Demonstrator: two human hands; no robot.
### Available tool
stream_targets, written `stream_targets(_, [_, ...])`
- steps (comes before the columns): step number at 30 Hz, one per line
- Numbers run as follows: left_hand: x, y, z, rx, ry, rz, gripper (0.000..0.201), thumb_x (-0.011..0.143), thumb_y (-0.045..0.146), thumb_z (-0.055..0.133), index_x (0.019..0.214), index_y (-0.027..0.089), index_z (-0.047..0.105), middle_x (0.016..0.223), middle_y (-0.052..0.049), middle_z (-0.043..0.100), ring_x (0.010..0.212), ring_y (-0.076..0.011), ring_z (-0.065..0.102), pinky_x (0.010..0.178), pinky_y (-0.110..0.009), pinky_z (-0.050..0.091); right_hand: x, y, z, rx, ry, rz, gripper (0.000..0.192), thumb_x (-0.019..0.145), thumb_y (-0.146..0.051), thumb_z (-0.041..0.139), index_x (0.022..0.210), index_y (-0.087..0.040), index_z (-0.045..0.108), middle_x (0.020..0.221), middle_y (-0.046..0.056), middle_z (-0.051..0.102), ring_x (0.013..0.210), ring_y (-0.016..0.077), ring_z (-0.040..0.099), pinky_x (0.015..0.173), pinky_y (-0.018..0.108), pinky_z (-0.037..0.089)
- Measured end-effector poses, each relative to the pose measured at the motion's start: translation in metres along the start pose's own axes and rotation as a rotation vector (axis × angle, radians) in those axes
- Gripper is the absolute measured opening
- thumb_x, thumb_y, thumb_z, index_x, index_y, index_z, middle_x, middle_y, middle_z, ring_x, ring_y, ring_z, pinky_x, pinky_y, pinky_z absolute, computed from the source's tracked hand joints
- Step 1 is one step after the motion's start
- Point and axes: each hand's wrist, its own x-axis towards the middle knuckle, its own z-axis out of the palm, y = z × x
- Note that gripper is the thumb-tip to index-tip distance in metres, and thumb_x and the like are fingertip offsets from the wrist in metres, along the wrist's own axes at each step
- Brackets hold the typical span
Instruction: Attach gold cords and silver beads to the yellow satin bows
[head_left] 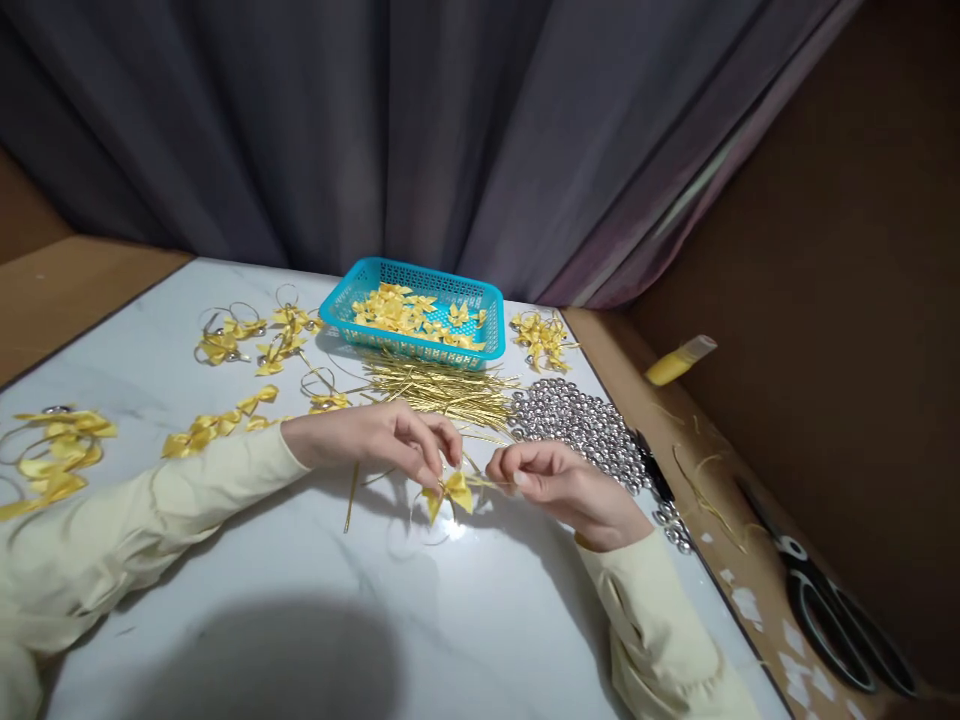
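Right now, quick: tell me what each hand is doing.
Left hand: closed, pinching the yellow bow.
Right hand: closed, pinching the gold string at the bow.

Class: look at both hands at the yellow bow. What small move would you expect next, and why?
Probably the right hand draws the gold tie sideways to tighten it. The left hand pinches the yellow bow at its middle, and the tie runs from that pinch to the right fingertips.

I see a pale marbled bench (pixel 315 600). On it sit a turquoise basket (pixel 414 312) of yellow bows, loose finished bows (pixel 255 340) to its left, a sheaf of gold wire ties (pixel 442 388), and a heap of silver bells (pixel 581 428).
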Motion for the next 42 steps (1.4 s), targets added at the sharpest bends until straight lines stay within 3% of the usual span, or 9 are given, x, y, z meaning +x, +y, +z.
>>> stream_targets(4, [0.004, -0.020, -0.005, -0.335, -0.005, -0.003, 0.005, 0.062, 0.018, 0.069, 0.066, 0.018, 0.073, 0.088, -0.003, 0.061, 0.078, -0.0129, 0.054, 0.074, -0.023, 0.043, 0.002, 0.008, -0.007, 0.108, -0.087, -0.020, 0.023, 0.069, -0.032, 0.072, 0.068, -0.013, 0.061, 0.074, 0.001, 0.052, 0.068, 0.0095, 0.046, 0.066, 0.024, 0.034])
stream_targets(8, [0.006, -0.037, -0.002, -0.544, 0.014, 0.002, 0.006, 0.057, 0.021, 0.071, 0.060, 0.016, 0.071, 0.079, -0.004, 0.063, 0.074, -0.0153, 0.055, 0.067, -0.026, 0.043, 0.006, 0.011, -0.009, 0.157, -0.032, -0.079, 0.021, 0.073, -0.034, 0.069, 0.073, -0.013, 0.062, 0.079, 0.002, 0.056, 0.069, 0.0088, 0.049, 0.066, 0.023, 0.036])
stream_targets(12, [0.008, -0.041, 0.004, -0.618, 0.031, -0.024, 0.005, 0.057, 0.019, 0.068, 0.059, 0.015, 0.070, 0.076, -0.004, 0.064, 0.073, -0.0162, 0.056, 0.069, -0.028, 0.043, 0.009, 0.009, -0.002, 0.153, 0.158, -0.068, 0.021, 0.077, -0.034, 0.065, 0.088, -0.017, 0.060, 0.099, 0.005, 0.059, 0.085, 0.0123, 0.055, 0.073, 0.025, 0.040])
stream_targets(16, [0.009, -0.040, 0.008, -0.690, 0.063, -0.023, 0.005, 0.058, 0.018, 0.065, 0.058, 0.014, 0.068, 0.074, -0.004, 0.065, 0.072, -0.0153, 0.057, 0.070, -0.026, 0.042, 0.008, 0.006, 0.011, -0.131, 0.330, -0.117, 0.024, 0.083, -0.040, 0.056, 0.088, -0.017, 0.060, 0.091, 0.005, 0.061, 0.081, 0.0118, 0.055, 0.072, 0.026, 0.040])
stream_targets(19, [0.010, -0.042, 0.008, -0.733, 0.079, -0.019, 0.005, 0.057, 0.017, 0.064, 0.057, 0.013, 0.067, 0.072, -0.004, 0.065, 0.070, -0.0149, 0.058, 0.069, -0.026, 0.042, 0.007, 0.004, 0.020, -0.302, 0.225, -0.074, 0.031, 0.083, -0.045, 0.053, 0.083, -0.015, 0.062, 0.083, 0.005, 0.062, 0.077, 0.0121, 0.055, 0.071, 0.027, 0.041])
stream_targets(22, [0.011, -0.043, 0.009, -0.752, 0.087, -0.013, 0.005, 0.056, 0.017, 0.064, 0.056, 0.012, 0.065, 0.069, -0.005, 0.064, 0.069, -0.0161, 0.059, 0.069, -0.028, 0.043, 0.008, 0.006, 0.026, -0.300, 0.149, -0.030, 0.029, 0.074, -0.041, 0.066, 0.088, -0.016, 0.062, 0.085, 0.004, 0.062, 0.077, 0.0125, 0.055, 0.071, 0.028, 0.042])
stream_targets(30, [0.011, -0.043, 0.010, -0.774, 0.096, -0.045, 0.006, 0.052, 0.018, 0.063, 0.055, 0.012, 0.064, 0.071, -0.006, 0.066, 0.066, -0.0159, 0.059, 0.062, -0.025, 0.043, 0.012, 0.016, 0.027, -0.339, 0.269, -0.080, 0.017, 0.073, -0.032, 0.068, 0.071, -0.015, 0.062, 0.070, 0.000, 0.059, 0.064, 0.0098, 0.051, 0.062, 0.025, 0.039])
stream_targets(37, [0.011, -0.046, 0.006, -0.827, 0.138, -0.019, 0.006, 0.050, 0.018, 0.061, 0.049, 0.012, 0.059, 0.059, -0.005, 0.060, 0.061, -0.0163, 0.057, 0.060, -0.027, 0.045, 0.005, 0.007, 0.007, 0.004, 0.261, -0.186, 0.013, 0.069, -0.024, 0.070, 0.065, -0.018, 0.060, 0.077, 0.001, 0.062, 0.073, 0.0125, 0.055, 0.071, 0.029, 0.040])
stream_targets(42, [0.010, -0.049, 0.003, -0.879, 0.154, -0.012, 0.007, 0.051, 0.018, 0.061, 0.050, 0.012, 0.056, 0.059, -0.004, 0.057, 0.064, -0.0162, 0.058, 0.064, -0.028, 0.047, 0.002, 0.003, -0.002, 0.180, 0.229, -0.228, 0.020, 0.065, -0.031, 0.070, 0.061, -0.021, 0.054, 0.062, -0.001, 0.057, 0.068, 0.0157, 0.054, 0.077, 0.037, 0.040])
